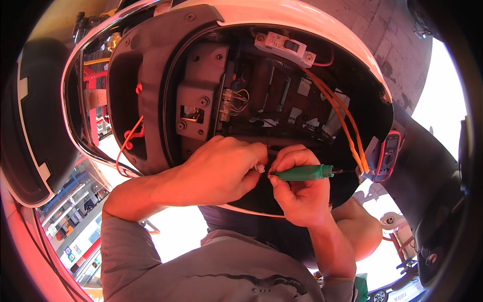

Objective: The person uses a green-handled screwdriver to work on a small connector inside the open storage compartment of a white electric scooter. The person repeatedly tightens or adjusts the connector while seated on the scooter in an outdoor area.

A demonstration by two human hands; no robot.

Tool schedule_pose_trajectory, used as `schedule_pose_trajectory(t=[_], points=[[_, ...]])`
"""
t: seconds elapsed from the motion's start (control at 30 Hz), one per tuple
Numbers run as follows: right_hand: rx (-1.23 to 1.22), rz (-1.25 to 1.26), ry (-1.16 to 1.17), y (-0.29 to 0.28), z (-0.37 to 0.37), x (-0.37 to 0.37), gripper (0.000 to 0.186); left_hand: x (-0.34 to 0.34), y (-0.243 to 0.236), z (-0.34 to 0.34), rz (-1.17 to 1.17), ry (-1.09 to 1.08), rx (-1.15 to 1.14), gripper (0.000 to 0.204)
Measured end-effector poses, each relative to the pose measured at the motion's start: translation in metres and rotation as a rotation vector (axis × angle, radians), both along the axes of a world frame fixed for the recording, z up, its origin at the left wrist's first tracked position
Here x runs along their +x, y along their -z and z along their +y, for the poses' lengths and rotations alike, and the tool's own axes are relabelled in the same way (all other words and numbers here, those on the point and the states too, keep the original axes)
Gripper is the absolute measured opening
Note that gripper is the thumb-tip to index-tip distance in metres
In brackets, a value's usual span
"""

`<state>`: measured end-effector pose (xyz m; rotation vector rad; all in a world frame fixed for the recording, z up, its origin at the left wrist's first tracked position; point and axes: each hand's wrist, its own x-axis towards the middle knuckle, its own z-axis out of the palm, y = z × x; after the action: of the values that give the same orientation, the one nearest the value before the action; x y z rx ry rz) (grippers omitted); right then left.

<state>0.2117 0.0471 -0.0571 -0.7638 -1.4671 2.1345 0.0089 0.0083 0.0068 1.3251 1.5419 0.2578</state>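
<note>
The right hand [299, 194] has its fingers closed around a green-handled screwdriver [304, 173]; the tool lies nearly level, its long axis running left to right, handle end toward the orange wires [347, 126] and tip pointing left; the tip meets a small white connector [260, 168] pinched in the fingers of the left hand [221, 168]; both sit at the lower rim of the open scooter compartment [201, 100]; a multimeter [388, 153] rests to the right.
</note>
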Motion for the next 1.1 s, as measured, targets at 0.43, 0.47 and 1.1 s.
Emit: schedule_pose_trajectory(t=[0.43, 0.47, 1.1], points=[[-0.059, -0.038, 0.106, -0.0072, -0.0004, -0.0068, 0.024, 0.0007, -0.0006, 0.0017, 0.000, 0.004, 0.001, 0.013], [-0.052, -0.035, 0.103, -0.0073, -0.0002, -0.0070, 0.024, 0.0005, -0.0005, 0.0015, 0.001, 0.005, 0.001, 0.013], [0.105, 0.031, 0.024, -0.0021, 0.0018, -0.0049, 0.025, 0.0010, -0.0011, 0.0015, 0.011, 0.011, -0.003, 0.013]])
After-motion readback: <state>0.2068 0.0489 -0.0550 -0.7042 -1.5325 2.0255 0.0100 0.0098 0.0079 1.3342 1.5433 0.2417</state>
